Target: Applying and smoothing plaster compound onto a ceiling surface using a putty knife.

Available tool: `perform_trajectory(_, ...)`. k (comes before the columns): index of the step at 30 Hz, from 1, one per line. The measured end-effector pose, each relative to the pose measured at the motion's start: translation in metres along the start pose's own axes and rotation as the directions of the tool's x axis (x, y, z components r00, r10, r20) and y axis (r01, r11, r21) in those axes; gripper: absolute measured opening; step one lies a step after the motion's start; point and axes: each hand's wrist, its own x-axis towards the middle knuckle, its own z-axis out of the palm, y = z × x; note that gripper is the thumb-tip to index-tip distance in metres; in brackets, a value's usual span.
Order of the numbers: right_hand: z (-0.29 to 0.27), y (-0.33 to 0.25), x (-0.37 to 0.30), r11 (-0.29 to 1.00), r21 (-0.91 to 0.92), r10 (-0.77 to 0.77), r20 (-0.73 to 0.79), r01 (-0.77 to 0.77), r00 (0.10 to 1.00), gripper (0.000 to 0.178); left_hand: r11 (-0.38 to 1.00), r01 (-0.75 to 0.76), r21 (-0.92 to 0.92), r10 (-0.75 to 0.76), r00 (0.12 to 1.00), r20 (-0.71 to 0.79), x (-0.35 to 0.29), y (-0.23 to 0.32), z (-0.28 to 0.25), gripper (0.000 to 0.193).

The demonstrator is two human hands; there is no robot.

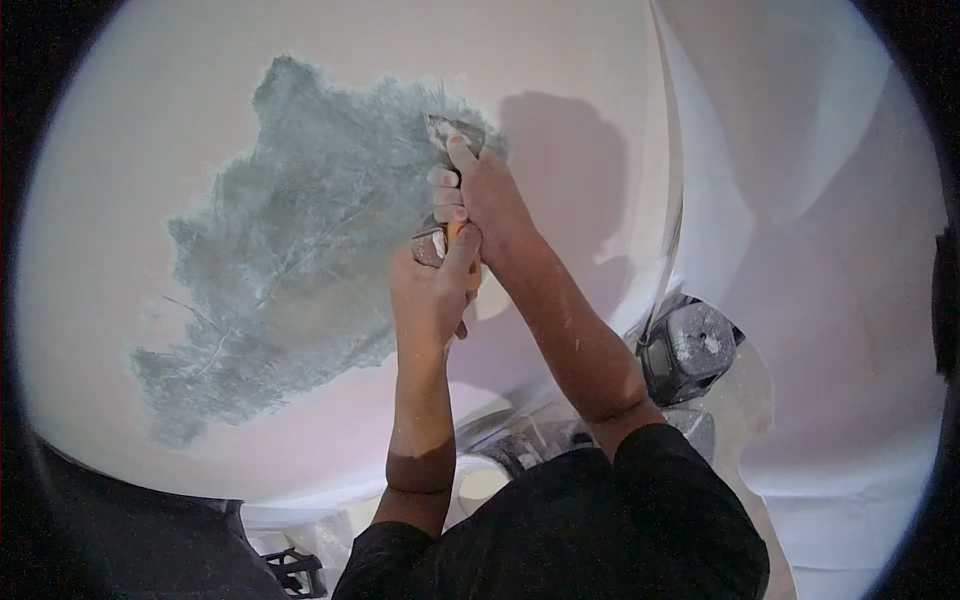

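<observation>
My right hand [480, 190] is closed around a putty knife [455, 130], its blade tilted against the upper right edge of a rough grey-green patch [310, 210] on the pale wall. Just below, my left hand [430, 285] is closed, its thumb on top, holding a second scraper [428, 245] with white filler on its blade. An orange handle [474, 277] shows beside the left thumb; which tool it belongs to I cannot tell. The two hands are close together, one above the other.
Pale wall [130, 150] surrounds the patch. White sheeting [830, 300] hangs at the right. A dusty dark stool-like object [700, 340] stands at the lower right. Below the wall are a white round container [482, 485] and clear plastic. A dark covering [140, 540] lies at the lower left.
</observation>
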Motion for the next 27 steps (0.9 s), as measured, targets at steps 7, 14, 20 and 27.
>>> perform_trajectory(7, 0.000, -0.006, 0.002, 1.000, 0.024, -0.005, 0.047, 0.004, 0.999, 0.019, 0.999, -0.030, -0.012, 0.030, 0.999, -0.041, 0.002, 0.001, 0.006, 0.028)
perform_trajectory(14, -0.002, -0.005, 0.001, 0.998, 0.061, 0.007, 0.074, -0.011, 0.997, 0.017, 0.987, -0.147, -0.064, 0.146, 0.989, -0.019, 0.008, -0.013, 0.005, 0.029)
perform_trajectory(20, -0.006, 0.002, 0.007, 0.999, 0.042, 0.010, -0.019, -0.010, 1.000, 0.017, 0.998, -0.068, -0.012, 0.067, 0.997, -0.039, 0.005, -0.006, 0.005, 0.024)
perform_trajectory(27, -0.003, -0.007, 0.007, 0.999, 0.044, 0.015, 0.037, -0.016, 0.999, 0.018, 0.996, -0.073, -0.058, 0.071, 0.997, -0.039, 0.004, 0.002, 0.008, 0.028)
